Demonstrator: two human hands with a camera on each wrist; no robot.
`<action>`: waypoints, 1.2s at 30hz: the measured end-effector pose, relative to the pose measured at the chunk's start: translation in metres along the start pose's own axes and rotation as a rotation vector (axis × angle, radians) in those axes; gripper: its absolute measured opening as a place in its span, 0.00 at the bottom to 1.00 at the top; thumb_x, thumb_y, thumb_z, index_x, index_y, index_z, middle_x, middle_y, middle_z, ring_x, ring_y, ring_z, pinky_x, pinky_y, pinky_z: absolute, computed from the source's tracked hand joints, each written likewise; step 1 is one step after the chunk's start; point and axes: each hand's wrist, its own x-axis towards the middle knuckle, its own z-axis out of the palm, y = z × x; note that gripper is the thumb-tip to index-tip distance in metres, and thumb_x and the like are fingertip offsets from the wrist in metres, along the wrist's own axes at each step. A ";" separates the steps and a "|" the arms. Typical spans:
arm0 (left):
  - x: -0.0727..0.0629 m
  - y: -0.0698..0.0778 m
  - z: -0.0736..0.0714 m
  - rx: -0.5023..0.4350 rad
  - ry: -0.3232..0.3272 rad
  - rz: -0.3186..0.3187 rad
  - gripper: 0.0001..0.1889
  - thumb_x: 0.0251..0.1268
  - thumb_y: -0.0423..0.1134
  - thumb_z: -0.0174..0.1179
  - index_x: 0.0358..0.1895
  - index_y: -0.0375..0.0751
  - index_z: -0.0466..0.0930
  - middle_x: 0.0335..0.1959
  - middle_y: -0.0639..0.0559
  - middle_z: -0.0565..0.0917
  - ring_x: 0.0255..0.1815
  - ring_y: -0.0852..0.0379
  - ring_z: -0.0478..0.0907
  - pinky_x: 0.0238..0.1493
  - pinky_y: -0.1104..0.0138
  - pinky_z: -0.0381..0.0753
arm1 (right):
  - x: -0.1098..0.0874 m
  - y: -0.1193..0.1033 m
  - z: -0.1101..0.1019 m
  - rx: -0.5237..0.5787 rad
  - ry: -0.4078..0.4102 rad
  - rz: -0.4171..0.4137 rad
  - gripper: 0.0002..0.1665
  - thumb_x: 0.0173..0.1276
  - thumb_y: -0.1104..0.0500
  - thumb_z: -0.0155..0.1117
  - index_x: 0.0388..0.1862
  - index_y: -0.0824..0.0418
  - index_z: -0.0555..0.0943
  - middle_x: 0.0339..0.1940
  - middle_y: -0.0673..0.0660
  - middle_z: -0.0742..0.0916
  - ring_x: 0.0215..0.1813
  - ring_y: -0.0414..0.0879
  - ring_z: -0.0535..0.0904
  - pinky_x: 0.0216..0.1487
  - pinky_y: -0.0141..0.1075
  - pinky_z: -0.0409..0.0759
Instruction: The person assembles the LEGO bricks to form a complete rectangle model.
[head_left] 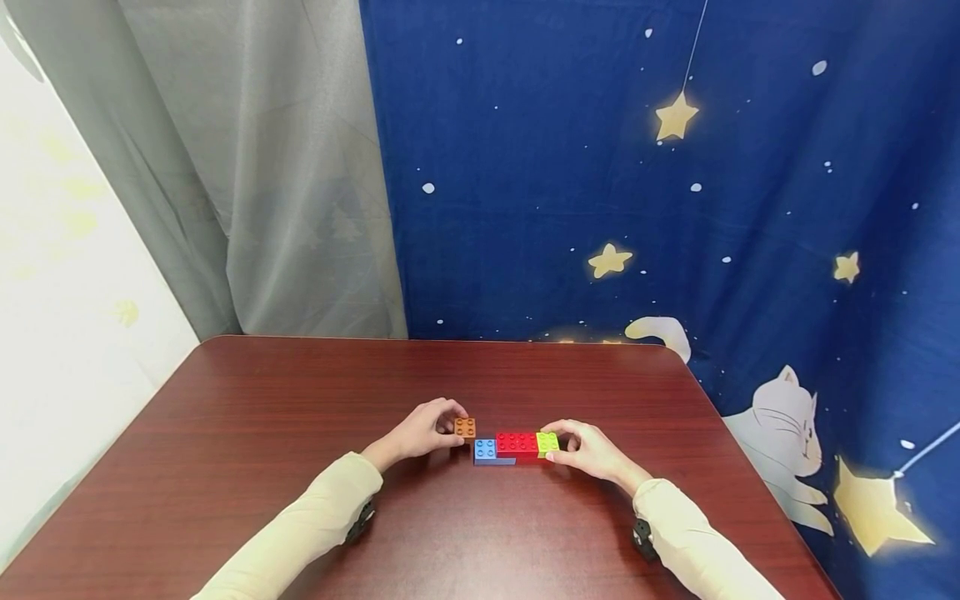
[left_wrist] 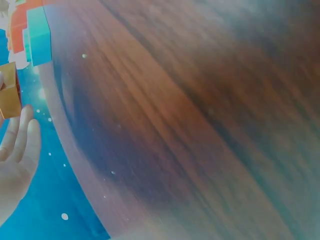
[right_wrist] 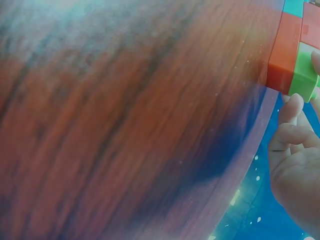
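Note:
My left hand (head_left: 426, 428) pinches an orange toy building brick (head_left: 465, 427) with studs on top between thumb and fingers. That brick also appears at the left edge of the left wrist view. Just beside it lies a row of bricks: a blue brick (head_left: 484, 450), a longer red brick (head_left: 517, 443) and a lime green brick (head_left: 547, 443) at the right end. In the right wrist view the green brick sits on a red brick (right_wrist: 284, 52) of a lower layer. My right hand (head_left: 592, 451) grips the green brick by its sides.
The bricks are on a dark reddish wooden table (head_left: 360, 375). A blue curtain (head_left: 525, 167) with stars hangs behind it, next to a grey curtain (head_left: 307, 183). Dark wrist devices (head_left: 361, 522) are worn over both pale sleeves (head_left: 315, 508).

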 end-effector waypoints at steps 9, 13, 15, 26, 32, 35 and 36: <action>0.001 0.008 0.008 -0.001 -0.026 -0.005 0.15 0.49 0.37 0.65 0.41 0.40 0.74 0.32 0.53 0.74 0.32 0.54 0.73 0.33 0.66 0.75 | -0.002 -0.009 -0.003 -0.005 -0.005 0.005 0.22 0.53 0.65 0.66 0.48 0.66 0.75 0.37 0.59 0.79 0.22 0.50 0.70 0.24 0.30 0.67; 0.001 0.010 0.011 -0.007 -0.035 -0.014 0.15 0.50 0.37 0.64 0.41 0.41 0.73 0.32 0.54 0.74 0.33 0.56 0.73 0.33 0.67 0.74 | -0.002 -0.007 -0.003 -0.003 -0.002 0.001 0.22 0.53 0.65 0.66 0.48 0.66 0.75 0.37 0.59 0.79 0.22 0.50 0.70 0.24 0.30 0.67; 0.002 0.010 0.013 -0.016 -0.033 -0.007 0.15 0.50 0.37 0.64 0.41 0.40 0.73 0.32 0.54 0.74 0.32 0.56 0.73 0.33 0.66 0.74 | -0.002 -0.007 -0.003 -0.003 -0.002 0.002 0.22 0.53 0.64 0.66 0.48 0.66 0.75 0.37 0.59 0.79 0.22 0.50 0.70 0.24 0.30 0.67; 0.004 0.010 0.022 -0.013 -0.031 0.028 0.15 0.50 0.37 0.65 0.41 0.38 0.73 0.33 0.53 0.74 0.33 0.54 0.74 0.33 0.64 0.75 | -0.002 -0.008 -0.003 -0.005 -0.009 -0.005 0.22 0.53 0.64 0.66 0.48 0.66 0.75 0.38 0.59 0.79 0.22 0.49 0.70 0.24 0.30 0.68; 0.005 0.011 0.026 0.012 -0.034 0.034 0.15 0.49 0.37 0.65 0.41 0.39 0.73 0.32 0.54 0.73 0.32 0.56 0.73 0.32 0.66 0.75 | -0.002 -0.007 -0.003 -0.007 -0.001 -0.020 0.22 0.52 0.65 0.66 0.47 0.66 0.75 0.37 0.60 0.80 0.21 0.49 0.70 0.23 0.30 0.68; 0.005 0.011 0.028 0.013 -0.039 0.034 0.15 0.49 0.37 0.65 0.40 0.38 0.73 0.31 0.53 0.73 0.32 0.55 0.73 0.32 0.65 0.75 | -0.002 -0.008 -0.003 -0.008 0.000 -0.021 0.22 0.53 0.64 0.66 0.48 0.67 0.75 0.38 0.60 0.80 0.21 0.49 0.70 0.23 0.29 0.68; 0.005 0.012 0.028 0.012 -0.040 0.031 0.15 0.49 0.37 0.65 0.41 0.38 0.73 0.31 0.53 0.73 0.33 0.55 0.74 0.32 0.65 0.75 | -0.002 -0.009 -0.003 -0.006 0.000 -0.019 0.22 0.53 0.64 0.66 0.48 0.67 0.75 0.38 0.60 0.80 0.21 0.50 0.70 0.23 0.29 0.68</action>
